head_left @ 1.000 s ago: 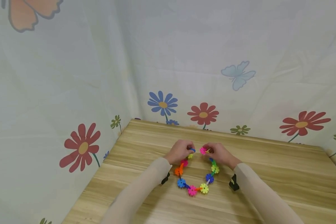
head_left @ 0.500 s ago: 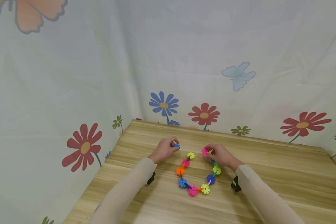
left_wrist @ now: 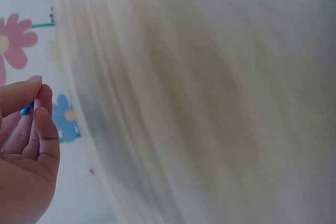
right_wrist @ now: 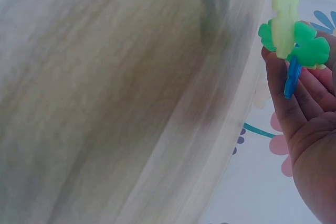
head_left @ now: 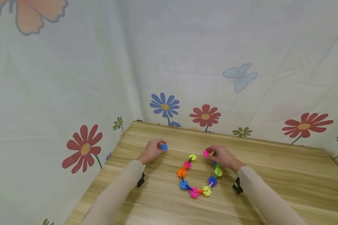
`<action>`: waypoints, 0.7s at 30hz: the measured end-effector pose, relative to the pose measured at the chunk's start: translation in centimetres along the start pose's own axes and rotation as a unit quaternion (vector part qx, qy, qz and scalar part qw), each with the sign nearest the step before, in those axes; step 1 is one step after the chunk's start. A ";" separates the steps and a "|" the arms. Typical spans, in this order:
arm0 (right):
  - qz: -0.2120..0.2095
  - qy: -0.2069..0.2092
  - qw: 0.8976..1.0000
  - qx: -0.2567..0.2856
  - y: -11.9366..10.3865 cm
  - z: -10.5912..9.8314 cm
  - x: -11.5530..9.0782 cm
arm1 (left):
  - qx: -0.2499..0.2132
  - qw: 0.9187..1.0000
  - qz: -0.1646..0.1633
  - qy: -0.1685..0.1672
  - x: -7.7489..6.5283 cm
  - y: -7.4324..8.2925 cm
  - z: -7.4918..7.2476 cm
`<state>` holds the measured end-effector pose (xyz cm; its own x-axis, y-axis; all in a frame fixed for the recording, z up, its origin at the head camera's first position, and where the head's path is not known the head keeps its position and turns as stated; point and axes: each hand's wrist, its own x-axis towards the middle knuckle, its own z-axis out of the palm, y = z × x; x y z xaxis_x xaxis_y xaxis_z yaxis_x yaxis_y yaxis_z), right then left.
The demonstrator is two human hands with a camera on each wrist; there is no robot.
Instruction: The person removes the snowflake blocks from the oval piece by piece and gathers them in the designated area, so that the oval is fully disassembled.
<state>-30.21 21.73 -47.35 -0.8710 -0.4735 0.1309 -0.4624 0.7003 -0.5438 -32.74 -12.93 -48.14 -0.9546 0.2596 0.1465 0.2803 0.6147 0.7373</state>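
Note:
In the head view my left hand (head_left: 151, 152) pinches a loose blue snowflake disc (head_left: 164, 147) over the table's left part. Only a sliver of that blue disc (left_wrist: 26, 109) shows between thumb and fingers in the left wrist view. A chain of linked, notched plastic discs (head_left: 181, 173) in mixed colours curves in an open ring. My right hand (head_left: 224, 157) grips the chain's far right end, where a pink disc (head_left: 206, 153) sticks out past the fingertips. Green disc pieces (right_wrist: 310, 45) hang by its fingers in the right wrist view. A yellow disc (head_left: 192, 157) forms the other end.
The wood-grain table (head_left: 264, 190) meets a pale curtain (head_left: 186, 56) printed with flowers and butterflies at its back and left edges. Each wrist carries a small black camera mount (head_left: 140, 180).
The left hand has moved left, away from the chain's yellow end, with the blue disc in its fingers. The right hand stays nearly where it was.

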 end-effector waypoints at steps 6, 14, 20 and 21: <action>0.001 -0.003 1.000 0.001 -0.2 0.0 -0.2 | 0.022 0.999 -0.037 0.011 -0.1 -1.1 -1.0; 0.017 -0.012 1.000 0.000 -0.4 -0.2 0.0 | 0.070 0.996 -0.050 -0.010 0.2 -2.4 -2.4; 0.011 -0.018 1.000 0.002 -0.4 -0.1 0.3 | 0.093 0.994 -0.060 -0.009 0.2 -3.3 -3.4; 0.013 -0.018 1.000 0.004 -0.4 -0.1 0.3 | 0.097 0.994 -0.059 -0.007 0.1 -3.4 -3.5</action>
<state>-30.28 21.32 -47.02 -0.8762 -0.4742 0.0856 -0.4377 0.7090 -0.5529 -34.19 -17.60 -48.33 -0.9809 0.1859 0.0567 0.1816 0.7726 0.6084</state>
